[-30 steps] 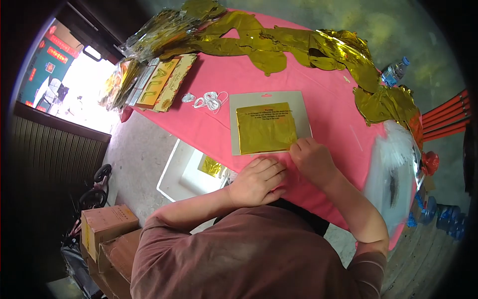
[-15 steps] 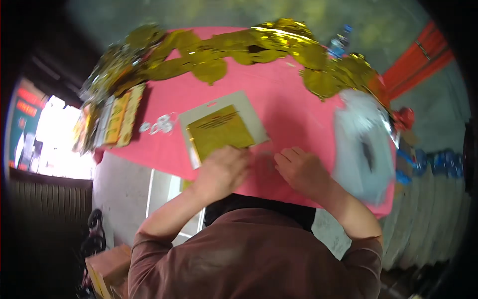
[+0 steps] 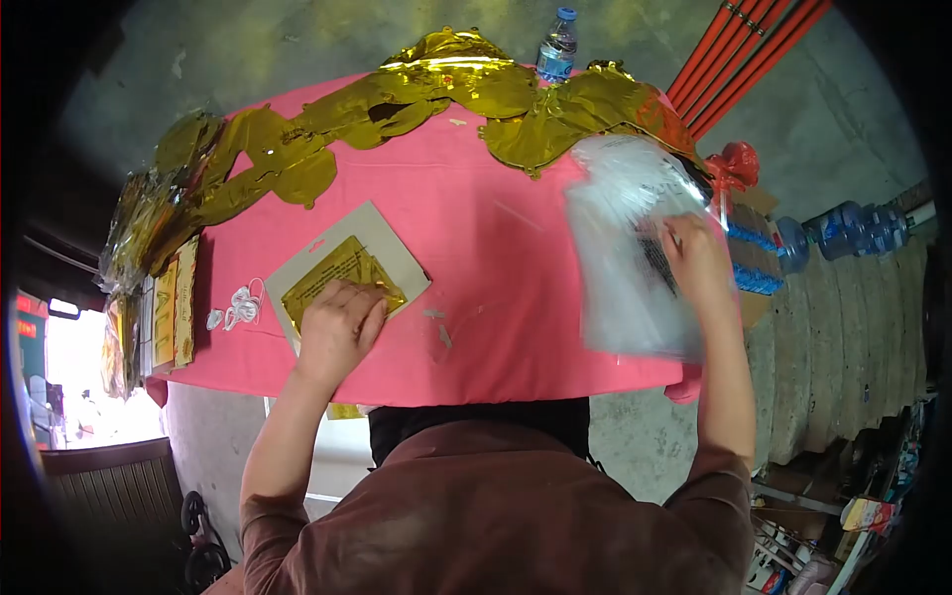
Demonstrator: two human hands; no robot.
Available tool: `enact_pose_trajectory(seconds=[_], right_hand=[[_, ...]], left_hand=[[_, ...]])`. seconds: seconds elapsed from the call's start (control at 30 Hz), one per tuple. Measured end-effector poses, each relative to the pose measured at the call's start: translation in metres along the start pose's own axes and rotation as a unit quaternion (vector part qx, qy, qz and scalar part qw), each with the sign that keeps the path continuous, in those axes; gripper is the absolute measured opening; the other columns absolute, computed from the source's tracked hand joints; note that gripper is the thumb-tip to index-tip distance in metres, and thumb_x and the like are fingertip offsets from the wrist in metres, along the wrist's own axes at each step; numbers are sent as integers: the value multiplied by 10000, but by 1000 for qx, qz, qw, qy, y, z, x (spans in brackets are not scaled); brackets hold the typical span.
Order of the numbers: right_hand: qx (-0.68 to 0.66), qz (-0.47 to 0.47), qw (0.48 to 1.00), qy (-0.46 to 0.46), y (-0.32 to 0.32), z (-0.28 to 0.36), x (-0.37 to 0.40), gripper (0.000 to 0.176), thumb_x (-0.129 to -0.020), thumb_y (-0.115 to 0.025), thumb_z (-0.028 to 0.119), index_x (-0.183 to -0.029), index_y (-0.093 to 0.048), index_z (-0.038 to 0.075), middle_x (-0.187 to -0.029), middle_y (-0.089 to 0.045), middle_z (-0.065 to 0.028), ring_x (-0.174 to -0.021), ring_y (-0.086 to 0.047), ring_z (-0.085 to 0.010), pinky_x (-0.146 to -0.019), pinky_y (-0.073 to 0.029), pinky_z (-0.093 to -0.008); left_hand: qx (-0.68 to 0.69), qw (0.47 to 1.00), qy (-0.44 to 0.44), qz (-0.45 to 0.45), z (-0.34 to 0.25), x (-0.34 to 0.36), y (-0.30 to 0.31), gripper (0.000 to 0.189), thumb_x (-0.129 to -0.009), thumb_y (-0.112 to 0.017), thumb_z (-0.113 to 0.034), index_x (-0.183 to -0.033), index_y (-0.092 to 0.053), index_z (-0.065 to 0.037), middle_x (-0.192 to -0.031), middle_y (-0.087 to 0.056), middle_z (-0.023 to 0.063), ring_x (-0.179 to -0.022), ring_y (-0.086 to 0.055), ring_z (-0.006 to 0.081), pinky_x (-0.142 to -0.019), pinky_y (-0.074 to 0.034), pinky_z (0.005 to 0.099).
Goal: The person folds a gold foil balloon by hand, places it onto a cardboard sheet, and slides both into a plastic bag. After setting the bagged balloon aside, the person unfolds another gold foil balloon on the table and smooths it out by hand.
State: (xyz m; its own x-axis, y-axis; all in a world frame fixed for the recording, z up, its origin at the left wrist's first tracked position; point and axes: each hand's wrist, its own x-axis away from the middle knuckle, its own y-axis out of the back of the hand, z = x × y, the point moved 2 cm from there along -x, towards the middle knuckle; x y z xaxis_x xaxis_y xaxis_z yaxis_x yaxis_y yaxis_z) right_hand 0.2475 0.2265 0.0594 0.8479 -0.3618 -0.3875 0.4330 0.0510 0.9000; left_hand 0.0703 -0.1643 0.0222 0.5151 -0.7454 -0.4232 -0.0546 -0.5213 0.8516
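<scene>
My left hand (image 3: 339, 325) lies over a folded gold foil balloon (image 3: 327, 283) with dark printed lines, its fingers curled down on it. Under the foil is a grey-beige card (image 3: 372, 226) with a hang slot, tilted on the pink cloth. My right hand (image 3: 696, 260) is at the stack of clear plastic bags (image 3: 625, 268) on the right, its fingers bent and pinched at the upper bag. The lower part of the bags is blurred. Small clear scraps (image 3: 443, 335) lie on the cloth between my hands.
Flattened gold foil balloons (image 3: 426, 94) line the far edge of the pink table (image 3: 426, 203). A water bottle (image 3: 557, 48) stands behind them. White ribbon coils (image 3: 241, 309) and yellow packets (image 3: 177, 307) sit at left. Red poles (image 3: 744, 50) and large blue bottles (image 3: 853, 231) are beyond the right side.
My right hand has moved from the front middle of the table to the plastic bags at right. My left hand has shifted onto the foil. The view has turned rightward.
</scene>
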Motion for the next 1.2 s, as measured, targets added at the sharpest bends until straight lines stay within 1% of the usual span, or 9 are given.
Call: enact_pose_trajectory(seconds=[0.1,0.27,0.4,0.6,0.7,0.8,1.0,1.07,1.2], right_hand=[[37,-31,998,35,-23,-9,-30,143,-819,-631,123,-881,-640,-5,-870,-629,-160,-778,-621,-337,-682,-483,-409],[133,71,987,-61,-47,-13,-57,244,-784,-649,240,-800,-645,-3,-803,-643,-199,-766,-630,-362,-688,-499,-433],[179,82,980,-22,-50,-31,-55,246,-789,-620,248,-764,-662,6,-794,-646,-212,-759,-633,-375,-687,-501,-464],[241,130,960,-51,39,41,-13,233,-814,-595,220,-731,-650,9,-792,-641,-207,-760,-629,-374,-686,-499,-460],[44,185,978,82,38,91,3,206,-829,-585,209,-715,-619,41,-765,-626,-166,-725,-611,-363,-634,-485,-459],[-54,248,937,239,-13,131,19,192,-836,-569,213,-716,-594,65,-725,-609,-139,-702,-608,-348,-596,-480,-451],[56,287,922,254,-65,171,5,155,-824,-535,156,-716,-603,66,-684,-627,-125,-617,-634,-308,-549,-497,-437],[34,168,947,273,-75,175,4,135,-813,-532,127,-719,-614,76,-657,-626,-118,-579,-639,-275,-523,-501,-417],[57,174,942,280,-82,181,7,103,-795,-543,125,-721,-607,92,-647,-624,-106,-579,-643,-250,-515,-500,-397]], left_hand=[[0,998,-53,-42,-6,-5,-9,84,-774,-676,-74,-842,-668,-25,-785,-662,96,-757,-624,278,-682,-519,361],[-4,997,-71,-13,-22,-28,-32,75,-765,-674,-88,-820,-663,-39,-788,-649,85,-748,-622,257,-637,-516,356],[5,997,-80,-21,-25,-45,-47,67,-755,-676,-109,-795,-658,-58,-774,-629,75,-728,-608,255,-621,-506,353],[30,992,-87,-84,-29,-44,-53,90,-774,-639,-134,-734,-596,-66,-711,-570,70,-698,-577,246,-584,-495,359],[31,994,-75,-73,-28,-43,-53,82,-771,-635,-125,-746,-585,-66,-704,-560,76,-687,-581,253,-578,-492,365],[38,995,-59,-73,-28,-44,-54,67,-760,-650,-87,-771,-594,-52,-720,-580,94,-691,-598,277,-582,-493,378],[51,994,-46,-85,-26,-43,-53,58,-768,-632,-76,-785,-591,-39,-709,-584,105,-662,-599,298,-562,-492,389],[58,994,-42,-88,-24,-42,-54,59,-767,-630,-75,-796,-596,-36,-709,-588,108,-663,-602,303,-564,-491,394],[63,994,-29,-89,-22,-40,-56,61,-766,-631,-75,-804,-601,-39,-712,-590,111,-670,-605,309,-564,-490,401]])
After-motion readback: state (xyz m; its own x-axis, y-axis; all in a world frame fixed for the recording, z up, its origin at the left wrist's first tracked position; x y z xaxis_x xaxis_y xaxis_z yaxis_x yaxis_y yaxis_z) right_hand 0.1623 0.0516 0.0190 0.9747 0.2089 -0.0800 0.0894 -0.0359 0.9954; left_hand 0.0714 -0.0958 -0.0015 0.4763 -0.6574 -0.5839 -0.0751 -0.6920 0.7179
